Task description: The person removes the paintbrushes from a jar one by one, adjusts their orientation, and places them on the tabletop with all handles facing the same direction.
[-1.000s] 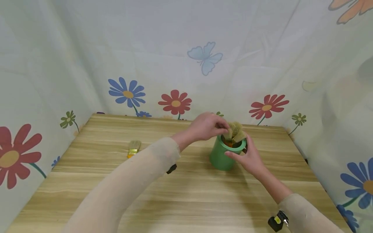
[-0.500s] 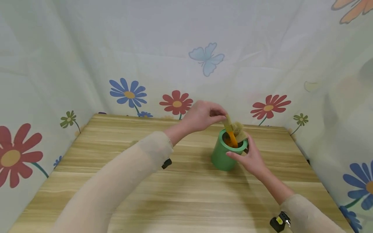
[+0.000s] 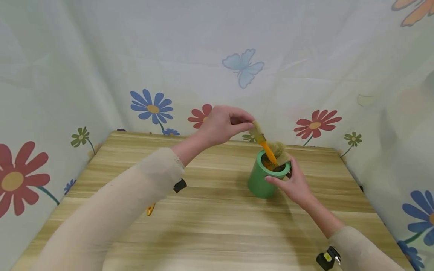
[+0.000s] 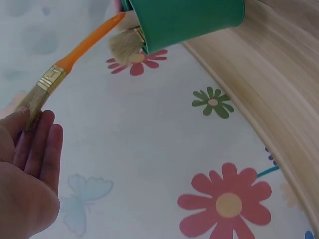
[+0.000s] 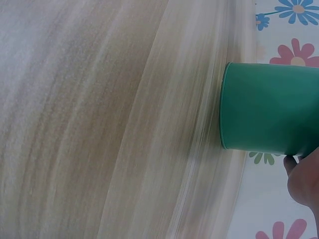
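One orange-handled paintbrush [image 3: 266, 147] slants at the mouth of a green pot [image 3: 262, 183], its bristles pinched between the thumb and fingers of a person's left hand [image 3: 222, 126]. The right hand [image 3: 294, 186] grips the pot near its rim; its far fingers are mostly hidden. Good handling likely means bracing the pot upright, pinching close to the brush's metal band, where soft hair should slip less, and keeping the handle clear of the rim. Pale, tufted bristles [image 3: 278, 148] crowd the smooth, round-walled pot. On the wood-grained desk [image 3: 210, 226], a slim orange piece [image 3: 150, 209] shows beside the cream, fuzzy left sleeve [image 3: 132, 195].
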Demonstrator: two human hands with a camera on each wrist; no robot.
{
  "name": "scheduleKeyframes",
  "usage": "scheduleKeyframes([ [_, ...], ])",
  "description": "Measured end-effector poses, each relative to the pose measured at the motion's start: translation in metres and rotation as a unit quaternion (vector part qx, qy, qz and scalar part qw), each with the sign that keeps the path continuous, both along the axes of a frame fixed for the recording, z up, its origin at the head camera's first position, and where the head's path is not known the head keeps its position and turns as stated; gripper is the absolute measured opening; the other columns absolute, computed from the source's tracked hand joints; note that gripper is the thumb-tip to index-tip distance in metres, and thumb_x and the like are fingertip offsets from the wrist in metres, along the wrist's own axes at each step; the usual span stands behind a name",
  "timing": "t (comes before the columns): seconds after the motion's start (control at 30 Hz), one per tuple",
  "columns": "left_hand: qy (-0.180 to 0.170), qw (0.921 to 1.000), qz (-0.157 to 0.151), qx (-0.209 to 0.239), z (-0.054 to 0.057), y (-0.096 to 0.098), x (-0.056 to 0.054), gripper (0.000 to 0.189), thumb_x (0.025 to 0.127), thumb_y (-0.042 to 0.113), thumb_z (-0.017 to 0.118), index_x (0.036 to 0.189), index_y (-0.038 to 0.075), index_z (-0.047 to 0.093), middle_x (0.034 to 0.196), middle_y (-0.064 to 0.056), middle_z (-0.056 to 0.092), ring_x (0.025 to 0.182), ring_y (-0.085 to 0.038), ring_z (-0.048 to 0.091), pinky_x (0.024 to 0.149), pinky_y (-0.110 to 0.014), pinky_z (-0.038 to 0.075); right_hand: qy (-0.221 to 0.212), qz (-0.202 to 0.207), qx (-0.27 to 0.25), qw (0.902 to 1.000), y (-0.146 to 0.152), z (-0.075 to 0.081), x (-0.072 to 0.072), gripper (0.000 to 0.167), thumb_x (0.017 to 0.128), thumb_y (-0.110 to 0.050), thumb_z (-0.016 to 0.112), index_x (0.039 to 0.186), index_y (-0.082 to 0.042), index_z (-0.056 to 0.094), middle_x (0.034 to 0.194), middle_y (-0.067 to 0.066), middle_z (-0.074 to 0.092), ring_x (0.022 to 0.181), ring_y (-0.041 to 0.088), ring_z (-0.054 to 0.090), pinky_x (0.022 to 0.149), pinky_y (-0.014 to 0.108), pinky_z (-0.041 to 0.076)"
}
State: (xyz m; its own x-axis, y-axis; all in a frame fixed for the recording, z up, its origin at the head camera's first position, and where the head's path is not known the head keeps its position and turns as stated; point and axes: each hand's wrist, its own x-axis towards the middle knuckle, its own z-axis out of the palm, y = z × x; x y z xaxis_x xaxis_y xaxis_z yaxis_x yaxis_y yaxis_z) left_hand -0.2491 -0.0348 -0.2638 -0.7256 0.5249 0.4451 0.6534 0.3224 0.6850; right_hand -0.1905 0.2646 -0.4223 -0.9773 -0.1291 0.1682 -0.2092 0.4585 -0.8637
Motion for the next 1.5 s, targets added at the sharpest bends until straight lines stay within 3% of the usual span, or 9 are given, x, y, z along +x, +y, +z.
scheduleKeyframes([
  [0.13, -0.018, 0.9997, 0.011, -0.011, 0.005, -0.017, 0.001, 0.019, 0.099, 0.017, 0.079, 0.117, 0.011, 0.082, 0.109, 0.0, 0.08, 0.099, -0.009, 0.076, 0.093, -0.027, 0.06, 0.0, -0.003, 0.002, 1.0, 0.0, -0.001, 0.0, 0.099, 0.093, -0.028, 0.087, 0.167, -0.012, 0.023, 0.163, 0.016, 0.041, 0.148, 0.038, 0.044, 0.123, 0.063, 0.034],
  [0.3, -0.026, 0.999, 0.023, -0.027, 0.003, -0.04, -0.001, 0.018, 0.099, 0.015, 0.079, 0.116, 0.008, 0.082, 0.111, -0.004, 0.078, 0.096, -0.014, 0.076, 0.086, -0.031, 0.062, -0.001, -0.005, 0.0, 1.0, 0.001, -0.001, 0.0, 0.098, 0.093, -0.027, 0.087, 0.167, -0.011, 0.024, 0.161, 0.016, 0.043, 0.148, 0.038, 0.044, 0.123, 0.063, 0.034],
  [0.47, -0.075, 0.9961, 0.045, -0.01, 0.004, -0.06, -0.002, 0.019, 0.1, 0.016, 0.078, 0.119, 0.011, 0.082, 0.115, -0.004, 0.078, 0.087, -0.019, 0.076, 0.075, -0.03, 0.062, -0.004, -0.007, 0.004, 1.0, 0.002, -0.001, 0.0, 0.1, 0.093, -0.029, 0.087, 0.167, -0.012, 0.023, 0.161, 0.016, 0.042, 0.149, 0.039, 0.043, 0.123, 0.064, 0.033],
  [0.6, -0.102, 0.9934, 0.052, 0.008, 0.007, -0.076, -0.003, 0.019, 0.1, 0.015, 0.078, 0.118, 0.01, 0.082, 0.103, -0.007, 0.081, 0.083, -0.022, 0.077, 0.078, -0.031, 0.061, -0.002, -0.005, 0.004, 1.0, 0.002, -0.001, 0.0, 0.1, 0.093, -0.028, 0.087, 0.168, -0.012, 0.022, 0.161, 0.016, 0.042, 0.149, 0.038, 0.043, 0.123, 0.064, 0.034],
  [0.7, -0.095, 0.9941, 0.052, -0.008, 0.006, -0.086, -0.005, 0.016, 0.1, 0.015, 0.079, 0.114, 0.01, 0.083, 0.095, -0.006, 0.081, 0.086, -0.021, 0.077, 0.084, -0.03, 0.06, 0.004, -0.005, 0.0, 1.0, 0.002, -0.001, 0.001, 0.099, 0.093, -0.026, 0.087, 0.167, -0.011, 0.023, 0.159, 0.016, 0.043, 0.147, 0.036, 0.045, 0.122, 0.063, 0.035],
  [0.87, -0.082, 0.9934, 0.065, -0.046, 0.0, -0.104, -0.007, 0.017, 0.098, 0.014, 0.08, 0.114, 0.008, 0.083, 0.106, -0.006, 0.079, 0.087, -0.021, 0.074, 0.078, -0.03, 0.062, 0.003, -0.007, 0.002, 1.0, 0.002, -0.001, 0.002, 0.1, 0.093, -0.026, 0.087, 0.167, -0.011, 0.022, 0.159, 0.016, 0.043, 0.147, 0.036, 0.044, 0.122, 0.063, 0.034],
  [1.03, -0.113, 0.9861, 0.08, -0.092, -0.009, -0.118, -0.009, 0.018, 0.098, 0.016, 0.08, 0.114, 0.007, 0.083, 0.106, -0.008, 0.079, 0.085, -0.022, 0.076, 0.081, -0.034, 0.064, -0.002, -0.005, 0.003, 1.0, 0.001, 0.0, 0.002, 0.1, 0.093, -0.027, 0.087, 0.167, -0.011, 0.022, 0.16, 0.016, 0.042, 0.148, 0.037, 0.043, 0.123, 0.063, 0.033],
  [1.17, -0.144, 0.9791, 0.071, -0.125, -0.015, -0.126, -0.011, 0.02, 0.1, 0.016, 0.079, 0.117, 0.006, 0.081, 0.104, -0.008, 0.08, 0.087, -0.021, 0.077, 0.087, -0.039, 0.065, 0.0, -0.003, 0.003, 1.0, 0.0, -0.001, 0.001, 0.1, 0.093, -0.027, 0.087, 0.168, -0.011, 0.022, 0.16, 0.016, 0.042, 0.148, 0.037, 0.043, 0.123, 0.063, 0.034],
  [1.5, -0.186, 0.9663, 0.039, -0.173, -0.036, -0.141, -0.022, 0.021, 0.099, 0.014, 0.079, 0.116, 0.002, 0.08, 0.103, -0.01, 0.08, 0.087, -0.022, 0.078, 0.085, -0.039, 0.065, 0.003, -0.001, -0.005, 1.0, 0.002, -0.001, 0.001, 0.099, 0.093, -0.025, 0.087, 0.167, -0.01, 0.023, 0.16, 0.017, 0.042, 0.148, 0.037, 0.043, 0.123, 0.063, 0.033],
])
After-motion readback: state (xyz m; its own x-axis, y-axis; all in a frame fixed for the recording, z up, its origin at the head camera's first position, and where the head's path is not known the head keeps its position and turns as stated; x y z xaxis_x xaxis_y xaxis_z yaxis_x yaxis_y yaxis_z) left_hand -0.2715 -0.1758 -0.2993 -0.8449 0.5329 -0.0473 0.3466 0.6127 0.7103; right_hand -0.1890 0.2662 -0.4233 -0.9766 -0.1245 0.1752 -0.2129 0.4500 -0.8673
